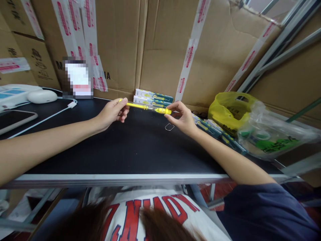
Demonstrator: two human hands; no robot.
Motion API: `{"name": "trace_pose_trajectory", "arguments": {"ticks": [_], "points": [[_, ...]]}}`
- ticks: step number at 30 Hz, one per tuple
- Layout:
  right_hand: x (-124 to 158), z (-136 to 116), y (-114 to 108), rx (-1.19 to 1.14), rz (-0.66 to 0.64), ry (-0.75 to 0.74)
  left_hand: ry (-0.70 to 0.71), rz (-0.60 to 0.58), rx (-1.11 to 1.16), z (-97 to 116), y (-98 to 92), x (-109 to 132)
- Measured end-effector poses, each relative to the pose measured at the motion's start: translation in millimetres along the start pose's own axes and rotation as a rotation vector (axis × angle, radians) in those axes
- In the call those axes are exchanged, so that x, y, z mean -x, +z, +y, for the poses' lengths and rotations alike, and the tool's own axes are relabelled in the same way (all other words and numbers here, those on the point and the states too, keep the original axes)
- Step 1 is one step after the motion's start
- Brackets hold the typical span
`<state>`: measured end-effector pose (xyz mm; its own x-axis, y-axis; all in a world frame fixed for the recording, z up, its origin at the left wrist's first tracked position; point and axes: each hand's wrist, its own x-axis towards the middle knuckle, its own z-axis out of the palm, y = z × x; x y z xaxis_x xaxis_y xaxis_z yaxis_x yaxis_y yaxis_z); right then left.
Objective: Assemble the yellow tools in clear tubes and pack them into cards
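A slim yellow pen-like tool (140, 106) with a metal middle section is held level above the black table. My left hand (115, 112) pinches its thin left end between thumb and fingers. At the thicker yellow right end, my right hand (184, 117) grips with thumb and fingertips. A small bent wire loop (170, 127) lies on the table just below my right hand. Behind the tool, two slim printed boxes (152, 97) are stacked against the cardboard. The tool's exact kind I cannot make out.
More slim printed boxes (213, 130) lie by my right forearm, near a yellow plastic bag (229, 110) and a clear bag (273, 137). A blurred-out upright screen (78, 78), white case (42, 96), phone (16, 120) and cable (42, 119) sit left. Cardboard (120, 43) walls the back.
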<state>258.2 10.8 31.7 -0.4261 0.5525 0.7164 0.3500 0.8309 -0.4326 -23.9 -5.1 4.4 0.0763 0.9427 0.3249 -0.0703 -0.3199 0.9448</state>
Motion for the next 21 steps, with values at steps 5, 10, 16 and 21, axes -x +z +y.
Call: {"name": "trace_pose_trajectory", "arguments": {"ticks": [5, 10, 16, 21], "points": [[-0.5, -1.9, -0.2, 0.005, 0.01, 0.01, 0.007, -0.024, -0.048, -1.6, -1.6, 0.1], [0.3, 0.9, 3.7, -0.094, 0.038, 0.032, 0.092, -0.052, -0.097, -2.6, -0.7, 3.6], [-2.7, 4.1, 5.9, -0.228, 0.051, 0.121, 0.172, -0.061, -0.15, -2.4, -1.4, 3.6], [-1.3, 6.1, 8.9, -0.285, 0.028, 0.149, 0.208, -0.054, -0.169, 0.1, -2.4, 5.2]]}}
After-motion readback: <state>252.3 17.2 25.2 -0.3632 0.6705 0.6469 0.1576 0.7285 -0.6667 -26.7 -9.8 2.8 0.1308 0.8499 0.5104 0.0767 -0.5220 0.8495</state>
